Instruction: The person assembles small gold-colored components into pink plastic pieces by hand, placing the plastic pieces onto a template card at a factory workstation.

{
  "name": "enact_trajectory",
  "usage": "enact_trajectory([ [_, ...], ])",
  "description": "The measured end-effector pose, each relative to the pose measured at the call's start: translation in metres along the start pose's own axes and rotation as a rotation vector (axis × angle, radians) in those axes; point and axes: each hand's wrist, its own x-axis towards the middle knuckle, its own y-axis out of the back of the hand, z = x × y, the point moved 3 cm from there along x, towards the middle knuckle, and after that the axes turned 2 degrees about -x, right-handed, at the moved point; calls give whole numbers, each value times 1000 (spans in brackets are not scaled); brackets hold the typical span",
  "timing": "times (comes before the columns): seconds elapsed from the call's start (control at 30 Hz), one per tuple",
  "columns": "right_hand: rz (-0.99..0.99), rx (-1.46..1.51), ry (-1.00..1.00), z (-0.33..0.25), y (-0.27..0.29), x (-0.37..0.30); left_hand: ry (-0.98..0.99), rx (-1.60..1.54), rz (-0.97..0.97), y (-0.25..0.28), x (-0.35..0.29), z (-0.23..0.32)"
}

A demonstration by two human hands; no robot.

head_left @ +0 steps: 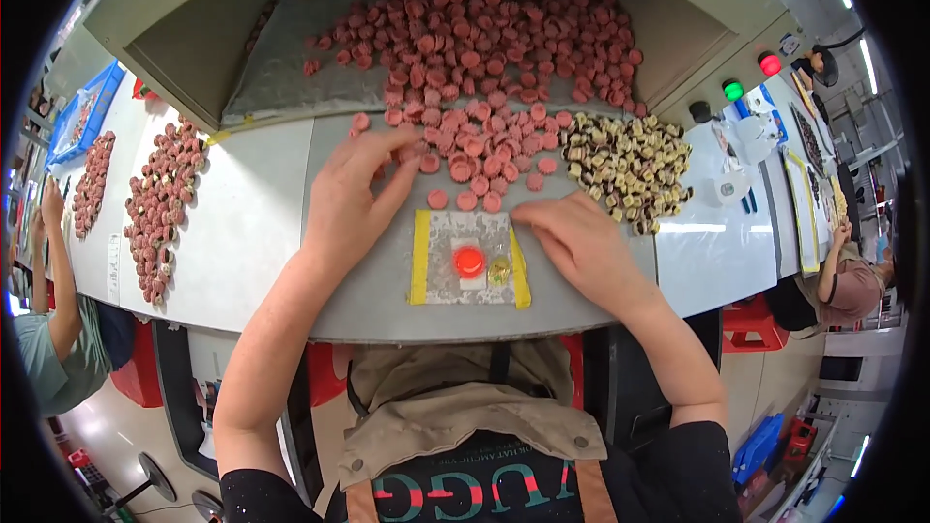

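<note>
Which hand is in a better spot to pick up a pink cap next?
Probably the left hand: its thumb side reaches right up to the loose pink caps. The right hand is close too, but sits lower, by the yellow-edged mat's upper right corner.

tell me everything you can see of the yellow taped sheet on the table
The sheet is roughly rectangular, mottled grey and plastic-looking, lying flat on the grey table. Yellow tape runs down its left and right edges; the right strip slants. A bright red round piece sits over a small white patch near its middle, with a small yellowish piece to the right. The right hand is by its upper right corner; contact is unclear.
</note>
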Motion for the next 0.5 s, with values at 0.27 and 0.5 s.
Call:
enact_trajectory([
  [0.27,7,158,-187,2,-3,-8,-294,139,-72,-7,-4,-8],
  [0.5,-52,-140,-119,-8,-4,-1,-41,-160,1,-5,-10,-19],
])
